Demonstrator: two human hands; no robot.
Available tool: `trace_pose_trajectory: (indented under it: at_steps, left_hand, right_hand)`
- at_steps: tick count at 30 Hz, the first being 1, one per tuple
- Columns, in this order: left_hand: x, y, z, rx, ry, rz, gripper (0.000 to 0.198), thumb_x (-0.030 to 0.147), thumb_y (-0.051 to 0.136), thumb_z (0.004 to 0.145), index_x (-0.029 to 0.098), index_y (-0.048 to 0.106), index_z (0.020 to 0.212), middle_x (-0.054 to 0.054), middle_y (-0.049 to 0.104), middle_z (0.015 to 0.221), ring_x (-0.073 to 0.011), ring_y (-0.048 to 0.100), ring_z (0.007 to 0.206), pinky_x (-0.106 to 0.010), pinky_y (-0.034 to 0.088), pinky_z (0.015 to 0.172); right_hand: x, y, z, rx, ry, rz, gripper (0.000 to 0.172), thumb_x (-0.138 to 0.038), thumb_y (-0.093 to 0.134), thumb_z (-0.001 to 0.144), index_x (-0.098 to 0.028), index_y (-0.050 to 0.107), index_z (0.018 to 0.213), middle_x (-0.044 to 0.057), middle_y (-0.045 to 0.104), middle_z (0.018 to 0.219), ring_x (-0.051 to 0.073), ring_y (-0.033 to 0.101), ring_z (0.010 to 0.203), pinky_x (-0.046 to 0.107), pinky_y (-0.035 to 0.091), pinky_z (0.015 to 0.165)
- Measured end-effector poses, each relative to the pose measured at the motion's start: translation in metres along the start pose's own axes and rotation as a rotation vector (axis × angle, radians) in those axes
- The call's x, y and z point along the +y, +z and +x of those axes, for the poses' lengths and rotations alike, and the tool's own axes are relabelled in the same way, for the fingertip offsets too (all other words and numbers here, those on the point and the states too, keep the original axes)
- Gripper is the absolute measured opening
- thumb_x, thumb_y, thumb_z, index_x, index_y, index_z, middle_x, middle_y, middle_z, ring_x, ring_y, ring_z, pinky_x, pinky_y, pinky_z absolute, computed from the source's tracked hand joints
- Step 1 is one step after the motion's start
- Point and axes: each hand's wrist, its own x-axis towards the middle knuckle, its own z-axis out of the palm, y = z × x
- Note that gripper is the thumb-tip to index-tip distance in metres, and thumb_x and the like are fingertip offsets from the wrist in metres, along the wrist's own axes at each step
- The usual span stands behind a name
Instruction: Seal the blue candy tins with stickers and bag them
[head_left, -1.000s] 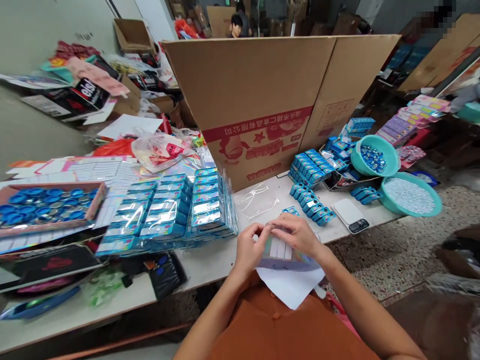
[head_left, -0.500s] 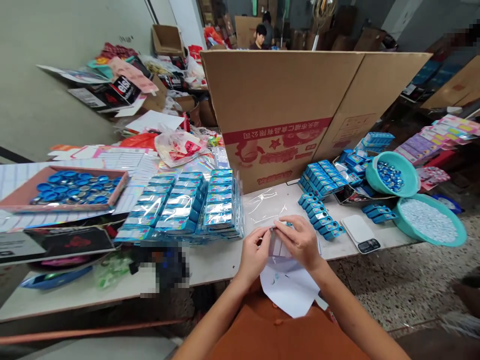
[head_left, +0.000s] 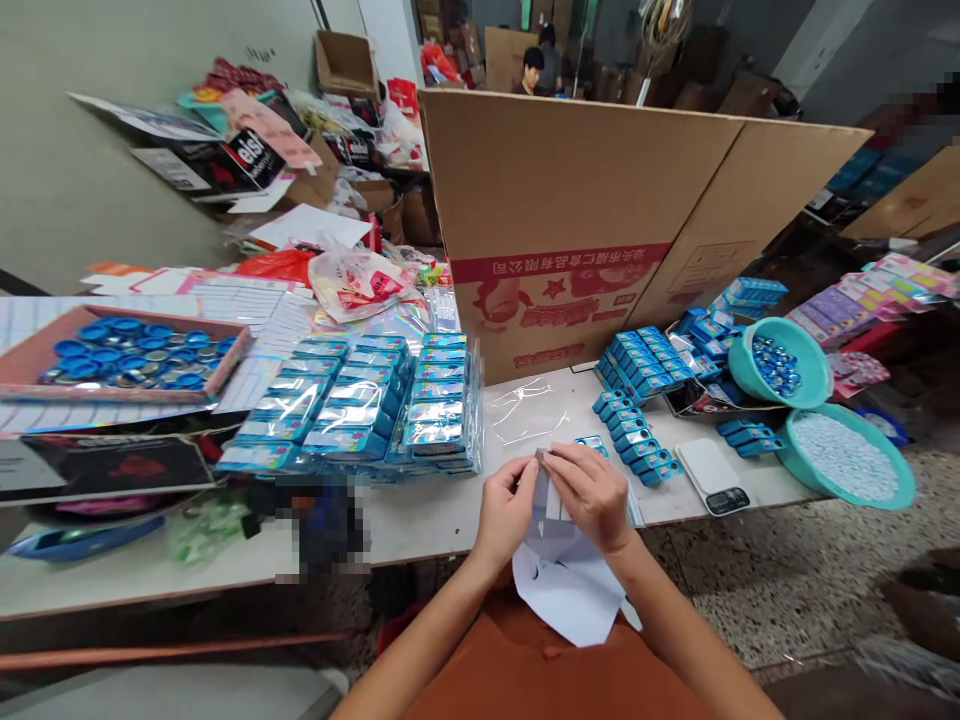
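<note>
My left hand [head_left: 507, 508] and my right hand [head_left: 593, 494] meet at the front edge of the table, fingertips pinched on the upper edge of a thin, pale grey piece with whitish panels [head_left: 553, 503]. It looks partly see-through; its exact kind is unclear, and the right fingers cover part of it. A white paper sheet [head_left: 574, 603] lies below, against the brown clothing. Just behind the right hand, a small blue box [head_left: 592, 443] shows in part. Clear plastic film [head_left: 525, 408] lies flat on the white table [head_left: 435, 520] beyond the hands.
Stacks of plastic-wrapped blue boxes [head_left: 352, 405] stand left, beside a pink tray [head_left: 150, 395] of blue lids. A tall cardboard sheet [head_left: 570, 180] rises behind. Rightward are blue boxes [head_left: 634, 440], a white scale [head_left: 705, 475] and two turquoise basins [head_left: 814, 375] [head_left: 892, 500]. A person [head_left: 531, 75] is far back.
Both hands stay pinched together, and the pale grey piece is tipped more upright between them. More of the small blue box behind the right hand shows. The camera view has shifted slightly.
</note>
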Motion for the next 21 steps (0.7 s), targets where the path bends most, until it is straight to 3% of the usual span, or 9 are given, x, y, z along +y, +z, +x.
trace_pose_trajectory:
  at_steps: [4, 11, 16, 19, 21]
  left_hand:
    - [0.001, 0.000, -0.003, -0.043, 0.024, 0.015, 0.029, 0.036, 0.054, 0.089, 0.015, 0.070, 0.099, -0.007, 0.070, 0.098, -0.0180, 0.062, 0.091, -0.026, 0.047, 0.083]
    - [0.005, -0.002, -0.010, 0.013, 0.026, 0.021, 0.029, 0.040, 0.054, 0.088, 0.015, 0.067, 0.086, -0.004, 0.066, 0.081, -0.0153, 0.059, 0.077, -0.023, 0.046, 0.071]
    - [-0.001, -0.007, -0.009, -0.048, 0.030, 0.074, 0.029, 0.042, 0.053, 0.088, 0.015, 0.064, 0.085, -0.003, 0.064, 0.080, -0.0140, 0.058, 0.074, -0.022, 0.045, 0.066]
    - [-0.001, -0.015, -0.003, -0.095, 0.154, 0.179, 0.027, 0.036, 0.058, 0.086, 0.017, 0.064, 0.105, -0.006, 0.065, 0.095, -0.0151, 0.060, 0.084, -0.025, 0.047, 0.077]
    - [0.003, -0.020, 0.001, -0.157, 0.265, 0.266, 0.026, 0.032, 0.059, 0.085, 0.019, 0.064, 0.108, -0.006, 0.066, 0.097, -0.0151, 0.061, 0.085, -0.026, 0.047, 0.079]
  right_hand:
    - [-0.001, 0.000, 0.006, -0.014, 0.202, 0.141, 0.023, -0.025, 0.060, 0.086, -0.022, 0.068, 0.107, 0.007, 0.070, 0.095, 0.019, 0.062, 0.090, 0.035, 0.050, 0.083]
    - [0.002, -0.016, 0.012, -0.233, 0.554, 0.514, 0.017, -0.034, 0.069, 0.077, -0.019, 0.070, 0.085, 0.003, 0.069, 0.084, 0.015, 0.062, 0.076, 0.025, 0.048, 0.068]
    - [0.004, -0.021, 0.004, -0.306, 0.509, 0.521, 0.020, -0.033, 0.060, 0.086, -0.019, 0.071, 0.077, 0.001, 0.065, 0.073, 0.012, 0.058, 0.069, 0.023, 0.043, 0.063]
    - [0.004, -0.021, 0.001, -0.354, 0.462, 0.490, 0.024, -0.036, 0.056, 0.088, -0.020, 0.071, 0.080, 0.001, 0.066, 0.074, 0.012, 0.058, 0.069, 0.024, 0.042, 0.063]
    - [0.003, -0.021, 0.000, -0.392, 0.436, 0.498, 0.025, -0.036, 0.054, 0.090, -0.020, 0.071, 0.083, 0.002, 0.068, 0.078, 0.013, 0.059, 0.073, 0.024, 0.043, 0.067]
